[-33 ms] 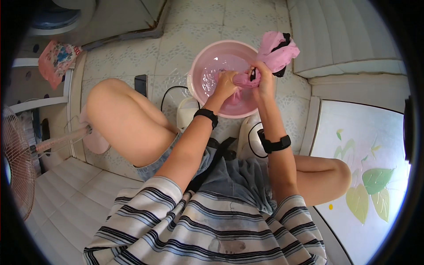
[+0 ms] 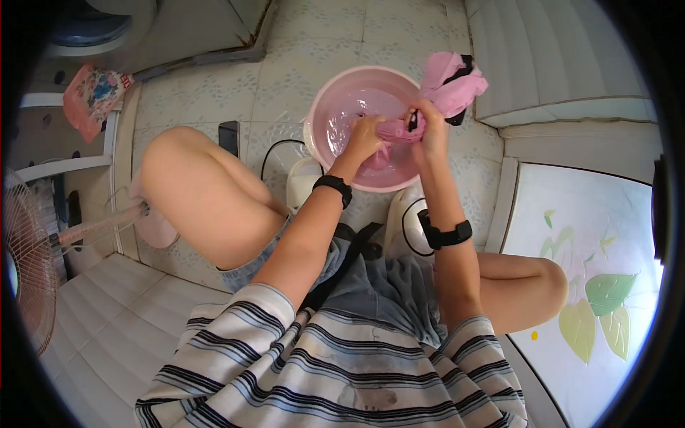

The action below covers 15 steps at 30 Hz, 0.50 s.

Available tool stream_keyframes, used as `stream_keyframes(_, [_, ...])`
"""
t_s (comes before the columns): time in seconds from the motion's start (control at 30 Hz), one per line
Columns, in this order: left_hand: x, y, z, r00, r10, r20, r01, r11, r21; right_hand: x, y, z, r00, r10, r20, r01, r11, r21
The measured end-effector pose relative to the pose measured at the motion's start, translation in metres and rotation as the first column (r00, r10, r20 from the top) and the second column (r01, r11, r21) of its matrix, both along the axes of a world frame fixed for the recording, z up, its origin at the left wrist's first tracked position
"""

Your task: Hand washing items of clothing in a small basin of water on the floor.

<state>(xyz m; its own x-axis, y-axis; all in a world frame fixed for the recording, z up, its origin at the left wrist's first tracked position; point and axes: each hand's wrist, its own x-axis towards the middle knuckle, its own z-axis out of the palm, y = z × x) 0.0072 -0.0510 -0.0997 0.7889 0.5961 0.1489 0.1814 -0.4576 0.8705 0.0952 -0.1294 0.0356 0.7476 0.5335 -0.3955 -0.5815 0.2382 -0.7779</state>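
Note:
A pink basin (image 2: pixel 330 90) with water in it stands on the tiled floor in front of me. Over the water, my left hand (image 2: pixel 366 138) is closed round one part of a wet pink garment with black trim (image 2: pixel 454 86). My right hand (image 2: pixel 432 134) grips the same garment farther right, near the basin's right rim. Between my hands the cloth is bunched and looks twisted. Its loose end sticks out past my right hand, beyond the rim, and another pink part hangs down toward the water. Its exact kind of clothing cannot be made out.
A dark phone (image 2: pixel 228 138) lies on the floor to the left. White slippers or shoes (image 2: pixel 407 227) are at the basin's near side. A fan (image 2: pixel 32 264) stands at the far left, a floral pink bag (image 2: pixel 93 100) above it. A leaf-patterned panel (image 2: pixel 571 242) is on the right.
My right hand and the loose end of the garment have shifted very slightly to the right. My left hand keeps its hold in nearly the same place.

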Motion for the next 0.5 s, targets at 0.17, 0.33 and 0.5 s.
stream_keyframes(0.17, [0.000, 0.014, -0.004, 0.994, -0.087, -0.071, 0.084, 0.996, -0.039, 0.007, -0.006, 0.015, 1.000, 0.009, 0.016, -0.007, 0.998, -0.068])
stream_keyframes(0.33, [0.011, 0.020, -0.011, 0.989, -0.137, -0.053, 0.135, 0.990, -0.034, 0.008, -0.008, 0.017, 1.000, 0.015, 0.026, -0.012, 0.995, -0.100])
stream_keyframes(0.5, [0.013, 0.028, -0.017, 0.983, -0.171, -0.073, 0.142, 0.944, -0.298, 0.010, -0.014, 0.028, 0.995, 0.030, 0.096, -0.019, 0.994, -0.105])
